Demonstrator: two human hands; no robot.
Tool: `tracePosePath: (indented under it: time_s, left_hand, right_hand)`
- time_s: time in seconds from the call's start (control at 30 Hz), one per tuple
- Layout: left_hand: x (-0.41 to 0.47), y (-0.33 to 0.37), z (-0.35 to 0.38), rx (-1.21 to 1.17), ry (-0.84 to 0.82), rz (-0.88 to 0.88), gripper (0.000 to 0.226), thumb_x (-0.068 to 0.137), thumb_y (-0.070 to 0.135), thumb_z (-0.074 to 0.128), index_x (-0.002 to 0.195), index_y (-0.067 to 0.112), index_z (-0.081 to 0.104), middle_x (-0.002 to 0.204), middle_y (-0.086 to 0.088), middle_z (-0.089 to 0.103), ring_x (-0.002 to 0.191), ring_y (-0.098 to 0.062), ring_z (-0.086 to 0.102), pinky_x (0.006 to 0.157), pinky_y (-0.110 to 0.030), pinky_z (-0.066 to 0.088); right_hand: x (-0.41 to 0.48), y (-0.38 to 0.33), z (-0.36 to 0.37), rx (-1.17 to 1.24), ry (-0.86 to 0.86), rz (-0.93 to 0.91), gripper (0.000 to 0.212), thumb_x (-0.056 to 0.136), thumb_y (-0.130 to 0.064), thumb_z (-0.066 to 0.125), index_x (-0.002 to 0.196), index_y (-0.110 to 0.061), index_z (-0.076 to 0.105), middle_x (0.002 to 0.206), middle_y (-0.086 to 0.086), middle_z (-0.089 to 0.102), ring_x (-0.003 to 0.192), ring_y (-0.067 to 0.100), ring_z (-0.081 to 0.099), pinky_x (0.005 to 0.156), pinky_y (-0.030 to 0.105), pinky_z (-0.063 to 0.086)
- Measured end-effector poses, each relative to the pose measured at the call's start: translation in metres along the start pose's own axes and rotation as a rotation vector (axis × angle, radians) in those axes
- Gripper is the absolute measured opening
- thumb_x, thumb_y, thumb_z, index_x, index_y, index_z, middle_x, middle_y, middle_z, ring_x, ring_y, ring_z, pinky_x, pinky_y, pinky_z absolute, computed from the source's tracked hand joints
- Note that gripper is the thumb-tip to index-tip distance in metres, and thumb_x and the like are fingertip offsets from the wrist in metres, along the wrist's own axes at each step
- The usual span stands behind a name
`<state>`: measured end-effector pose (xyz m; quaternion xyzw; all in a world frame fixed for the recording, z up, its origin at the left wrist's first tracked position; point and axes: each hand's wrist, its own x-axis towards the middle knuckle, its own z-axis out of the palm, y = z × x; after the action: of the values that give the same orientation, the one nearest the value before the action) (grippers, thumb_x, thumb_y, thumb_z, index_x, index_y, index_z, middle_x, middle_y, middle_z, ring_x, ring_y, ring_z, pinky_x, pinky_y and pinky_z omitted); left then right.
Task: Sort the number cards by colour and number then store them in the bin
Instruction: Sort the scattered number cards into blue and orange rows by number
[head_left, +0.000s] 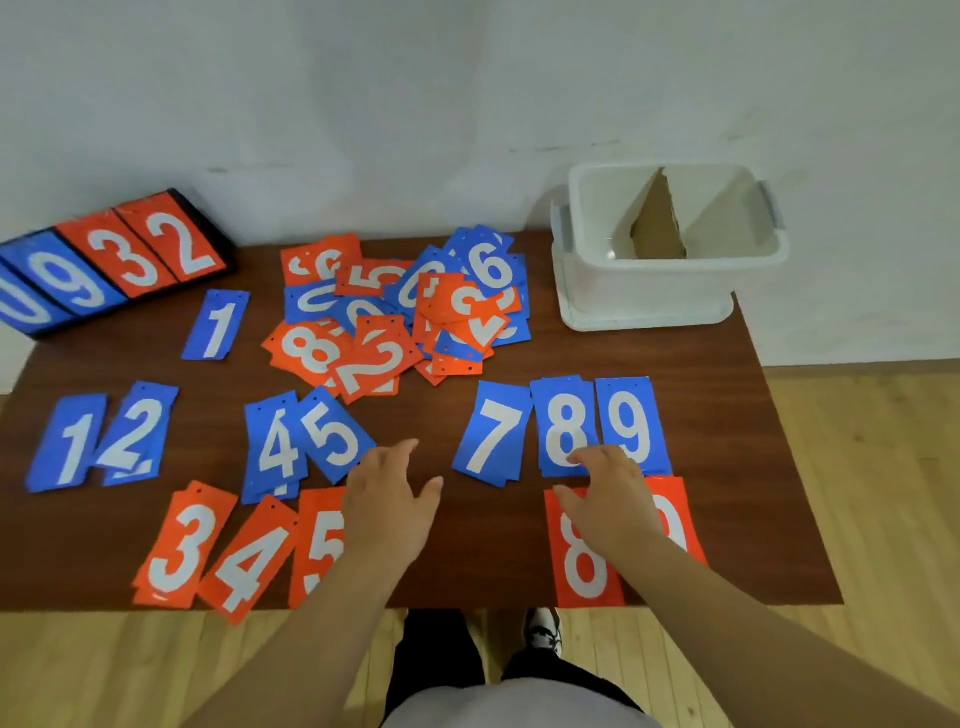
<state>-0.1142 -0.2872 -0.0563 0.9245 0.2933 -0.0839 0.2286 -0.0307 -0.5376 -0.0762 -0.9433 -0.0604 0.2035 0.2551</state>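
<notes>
2 hands relaxed, empty | left hand (389, 501) beside blue 5 (332, 434) | right hand (610, 493) touches blue 8 (563, 421)

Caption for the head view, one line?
Left hand and right hand over sorted blue cards and orange cards; unsorted pile and white bin behind.

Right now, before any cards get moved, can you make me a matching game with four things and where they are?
Things:
1. white bin
2. blue 7 card
3. orange 3 card
4. right hand

Places:
A. just left of the orange 4 card
B. at the far right corner of the table
C. reaching the bottom of the blue 8 card
D. just left of the blue 8 card

Pairs: 1-B, 2-D, 3-A, 4-C.
</notes>
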Motion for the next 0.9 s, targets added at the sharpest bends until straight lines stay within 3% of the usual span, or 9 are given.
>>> tracePosePath:
  time_s: [0.13, 0.33, 0.77, 0.9]
  left_hand:
    - [0.012, -0.026, -0.024, 0.051, 0.026, -0.045, 0.068, 0.093, 0.058, 0.059, 0.152, 0.032, 0.036, 0.149, -0.006, 0.041, 0.139, -0.029, 0.038, 0.112, -0.045, 0.039]
    - [0.051, -0.080, -0.068, 0.102, 0.062, -0.177, 0.076, 0.090, 0.062, 0.059, 0.153, 0.027, 0.034, 0.151, -0.008, 0.039, 0.138, -0.032, 0.038, 0.110, -0.048, 0.040]
    - [0.204, -0.191, -0.144, 0.172, 0.023, -0.333, 0.083, 0.089, 0.068, 0.058, 0.153, 0.021, 0.033, 0.150, -0.012, 0.036, 0.136, -0.038, 0.040, 0.103, -0.053, 0.045]
    - [0.256, -0.219, -0.159, 0.145, 0.024, -0.369, 0.083, 0.087, 0.066, 0.063, 0.151, 0.022, 0.034, 0.144, -0.012, 0.039, 0.131, -0.038, 0.041, 0.101, -0.051, 0.046]
  right_hand:
    - [0.025, -0.037, -0.002, -0.057, -0.046, -0.076, 0.056, 0.089, -0.046, 0.069, 0.140, -0.031, 0.052, 0.147, -0.004, 0.046, 0.136, 0.020, 0.043, 0.108, 0.039, 0.046]
    - [0.064, -0.097, 0.012, -0.215, -0.086, -0.160, 0.060, 0.094, -0.050, 0.061, 0.147, -0.027, 0.047, 0.152, 0.002, 0.040, 0.137, 0.026, 0.041, 0.107, 0.041, 0.043]
    - [0.157, -0.230, 0.065, -0.186, -0.093, -0.077, 0.063, 0.086, -0.055, 0.068, 0.138, -0.023, 0.052, 0.136, 0.006, 0.051, 0.125, 0.029, 0.050, 0.100, 0.045, 0.049]
    - [0.176, -0.263, 0.093, -0.236, -0.113, 0.017, 0.076, 0.082, -0.062, 0.068, 0.141, -0.019, 0.045, 0.137, 0.008, 0.048, 0.129, 0.032, 0.046, 0.101, 0.048, 0.048]
